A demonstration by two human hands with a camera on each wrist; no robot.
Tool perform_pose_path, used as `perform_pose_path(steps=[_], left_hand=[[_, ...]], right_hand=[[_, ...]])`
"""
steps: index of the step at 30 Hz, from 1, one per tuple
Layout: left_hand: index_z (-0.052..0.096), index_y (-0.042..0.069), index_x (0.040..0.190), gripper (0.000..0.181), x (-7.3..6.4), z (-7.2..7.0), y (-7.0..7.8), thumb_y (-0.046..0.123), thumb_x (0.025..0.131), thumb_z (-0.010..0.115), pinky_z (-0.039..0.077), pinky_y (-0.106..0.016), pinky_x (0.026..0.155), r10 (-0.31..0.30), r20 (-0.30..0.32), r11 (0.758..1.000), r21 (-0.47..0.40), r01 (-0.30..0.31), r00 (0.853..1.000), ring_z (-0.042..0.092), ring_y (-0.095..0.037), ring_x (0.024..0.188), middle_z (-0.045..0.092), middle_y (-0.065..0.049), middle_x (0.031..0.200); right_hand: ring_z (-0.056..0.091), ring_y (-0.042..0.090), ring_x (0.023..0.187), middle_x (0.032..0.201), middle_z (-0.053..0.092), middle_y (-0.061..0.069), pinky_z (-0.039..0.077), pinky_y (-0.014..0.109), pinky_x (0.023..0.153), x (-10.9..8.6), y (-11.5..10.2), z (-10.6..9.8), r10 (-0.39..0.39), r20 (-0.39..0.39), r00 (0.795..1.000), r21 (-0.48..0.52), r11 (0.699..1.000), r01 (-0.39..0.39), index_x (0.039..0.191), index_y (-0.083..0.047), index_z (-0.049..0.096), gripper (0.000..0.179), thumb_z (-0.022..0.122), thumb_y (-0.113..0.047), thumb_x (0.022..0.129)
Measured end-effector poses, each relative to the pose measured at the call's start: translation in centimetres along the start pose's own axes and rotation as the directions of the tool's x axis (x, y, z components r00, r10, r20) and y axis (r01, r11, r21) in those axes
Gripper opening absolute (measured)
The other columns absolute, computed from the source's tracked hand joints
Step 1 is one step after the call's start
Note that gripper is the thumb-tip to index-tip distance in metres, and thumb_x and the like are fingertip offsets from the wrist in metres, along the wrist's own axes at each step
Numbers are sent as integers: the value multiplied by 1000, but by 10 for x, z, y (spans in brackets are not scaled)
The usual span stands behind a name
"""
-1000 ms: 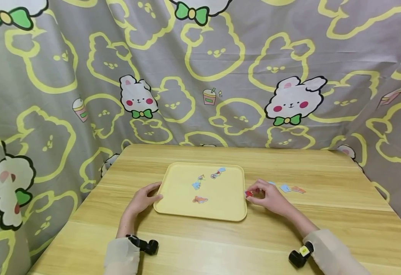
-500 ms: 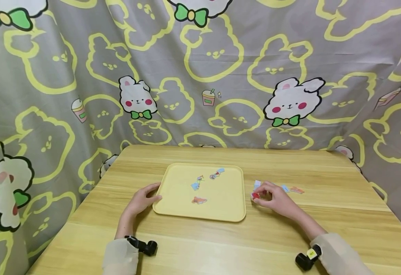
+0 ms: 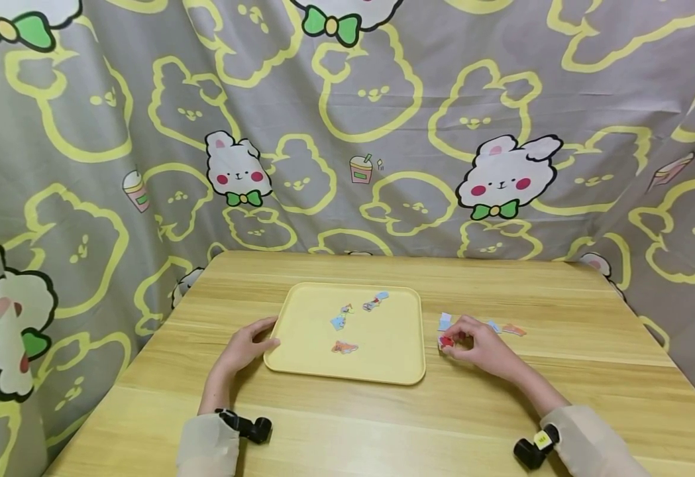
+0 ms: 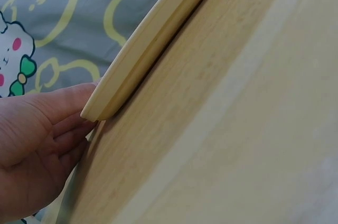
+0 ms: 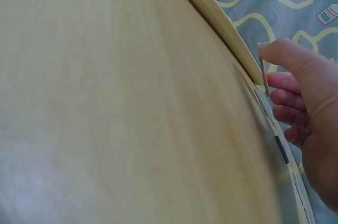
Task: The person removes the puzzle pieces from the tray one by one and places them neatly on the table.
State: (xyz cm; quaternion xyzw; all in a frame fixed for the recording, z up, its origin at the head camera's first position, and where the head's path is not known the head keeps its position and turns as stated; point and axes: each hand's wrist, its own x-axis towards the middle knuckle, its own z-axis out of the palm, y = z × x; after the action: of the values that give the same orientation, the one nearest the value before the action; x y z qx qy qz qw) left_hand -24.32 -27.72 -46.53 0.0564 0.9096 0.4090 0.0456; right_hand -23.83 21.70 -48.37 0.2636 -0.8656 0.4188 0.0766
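Observation:
A yellow tray (image 3: 383, 361) lies on the wooden table, with my left hand (image 3: 250, 346) gripping its left edge. In the left wrist view the thumb and fingers meet the corner of the tray (image 4: 127, 68). Beyond the tray's right side, my right hand (image 3: 478, 341) pinches a red puzzle piece (image 3: 446, 342) between thumb and fingers. The right wrist view shows this puzzle piece (image 5: 264, 78) edge-on, as a thin upright strip. On the tray are a bluish group of pieces (image 3: 338, 322), another colourful group (image 3: 375, 302) and an orange piece (image 3: 344, 347).
Right of the tray, a light blue piece (image 3: 445, 321) lies just behind the held one. Another blue piece (image 3: 494, 326) and an orange piece (image 3: 514, 329) rest farther right, partly behind the right hand. A patterned curtain (image 3: 299, 218) hangs around the table (image 3: 347, 430).
My right hand has drawn back rightward from the tray's edge with the red puzzle piece, uncovering a light blue piece. The left hand stays at the tray.

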Motion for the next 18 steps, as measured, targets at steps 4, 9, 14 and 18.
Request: perform_pose_path(steps=[4,9,14,18], left_hand=[[45,5,146,58,0,0,-1,22,95,65,24,-57,121,1,1,1000,2,-1,1000,31,-42,145,43,-20,152],[45,5,146,58,0,0,-1,22,94,65,25,-57,121,3,-4,1000,9,-3,1000,31,-42,145,44,-20,151],[46,5,146,58,0,0,-1,22,94,66,25,-57,121,0,-7,1000,9,0,1000,31,-42,145,44,-20,151],[45,5,146,58,1,0,-1,22,94,65,25,-57,121,1,-5,1000,9,-1,1000,32,-42,145,44,-20,151]], right_hand=[[48,5,73,82,57,-2,43,17,60,-1,3,0,-22,11,1000,-16,1000,22,95,-16,71,16,79,-15,81],[50,3,74,83,58,-3,46,16,61,-1,5,1,-55,7,998,-62,997,55,92,-14,70,17,81,-12,79],[50,2,73,82,57,-5,46,16,61,-2,7,1,-74,9,997,-102,992,74,92,-15,70,18,81,-12,78],[48,1,73,82,56,-6,45,16,60,-1,8,1,-79,13,997,-130,988,80,92,-15,70,18,82,-13,78]])
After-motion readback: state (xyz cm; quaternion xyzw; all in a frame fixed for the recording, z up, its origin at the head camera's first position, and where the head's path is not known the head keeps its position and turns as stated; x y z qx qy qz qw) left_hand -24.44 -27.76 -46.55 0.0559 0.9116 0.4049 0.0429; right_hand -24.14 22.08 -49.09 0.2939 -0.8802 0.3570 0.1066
